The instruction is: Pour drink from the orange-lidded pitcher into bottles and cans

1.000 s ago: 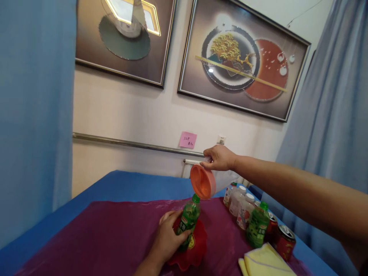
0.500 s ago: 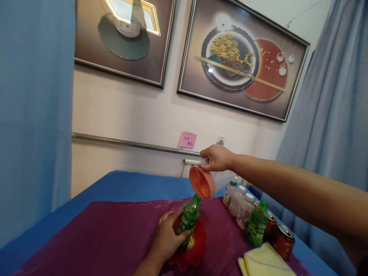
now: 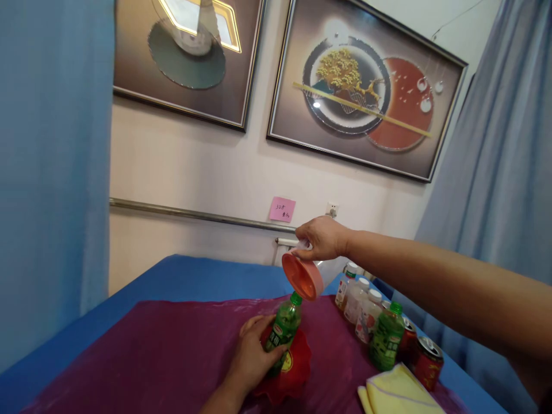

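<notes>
My left hand [image 3: 253, 352] is wrapped round a green labelled bottle [image 3: 285, 323], which leans slightly to the right over a red scalloped dish [image 3: 299, 368]. Above it, my right hand [image 3: 322, 238] grips the handle of a clear pitcher [image 3: 331, 270] with an orange lid [image 3: 304, 277]. The pitcher lies tipped on its side, its lid low and facing left, right at the bottle's mouth. Whether liquid is flowing cannot be made out.
Several bottles, among them another green bottle [image 3: 387, 339], stand in a row on the right with red cans [image 3: 426, 363]. A folded yellow cloth [image 3: 401, 391] lies in front. Purple sheeting [image 3: 172, 351] covers the blue table [image 3: 190, 273].
My right hand has shifted slightly left with the pitcher, whose lid has also moved a little left. My left hand and the bottle have barely moved.
</notes>
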Demonstrator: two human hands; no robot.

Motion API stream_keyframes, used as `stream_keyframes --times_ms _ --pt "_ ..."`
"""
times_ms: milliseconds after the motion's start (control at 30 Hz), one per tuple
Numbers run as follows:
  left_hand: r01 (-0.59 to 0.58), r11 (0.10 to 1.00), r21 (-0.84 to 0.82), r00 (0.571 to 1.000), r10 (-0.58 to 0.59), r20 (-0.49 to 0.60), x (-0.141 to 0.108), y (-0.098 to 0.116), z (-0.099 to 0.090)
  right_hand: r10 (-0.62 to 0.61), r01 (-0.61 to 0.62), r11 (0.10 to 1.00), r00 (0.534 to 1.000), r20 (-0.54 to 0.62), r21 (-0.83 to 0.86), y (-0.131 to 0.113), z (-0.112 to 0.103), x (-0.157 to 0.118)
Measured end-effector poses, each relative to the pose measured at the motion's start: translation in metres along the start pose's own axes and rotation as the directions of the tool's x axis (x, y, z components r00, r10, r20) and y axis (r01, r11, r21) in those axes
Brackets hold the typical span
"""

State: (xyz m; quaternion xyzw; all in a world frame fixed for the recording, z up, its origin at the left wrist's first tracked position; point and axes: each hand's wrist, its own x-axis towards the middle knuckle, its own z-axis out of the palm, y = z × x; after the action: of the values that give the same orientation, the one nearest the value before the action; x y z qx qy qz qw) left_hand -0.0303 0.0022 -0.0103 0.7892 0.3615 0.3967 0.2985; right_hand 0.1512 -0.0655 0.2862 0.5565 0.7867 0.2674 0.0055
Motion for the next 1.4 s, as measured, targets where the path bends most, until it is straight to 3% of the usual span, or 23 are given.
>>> stream_keyframes --times_ms 600,1267,1400 --pt "-0.024 1.0 0.008 1.0 0.024 -0.014 0.001 -0.006 0.003 -0.043 0.044 0.999 0.999 -0.011 0.014 0.001 0.008 -0.005" --pt "-0.031 0.999 -0.025 1.0 0.031 -0.003 -0.001 -0.006 0.005 -0.195 0.199 0.978 0.979 0.055 -0.063 -0.016 -0.005 0.002" --pt "-0.013 0.999 -0.032 1.0 0.013 -0.026 0.001 -0.005 0.005 -0.11 0.11 0.994 0.994 -0.014 -0.003 -0.008 -0.002 -0.004"
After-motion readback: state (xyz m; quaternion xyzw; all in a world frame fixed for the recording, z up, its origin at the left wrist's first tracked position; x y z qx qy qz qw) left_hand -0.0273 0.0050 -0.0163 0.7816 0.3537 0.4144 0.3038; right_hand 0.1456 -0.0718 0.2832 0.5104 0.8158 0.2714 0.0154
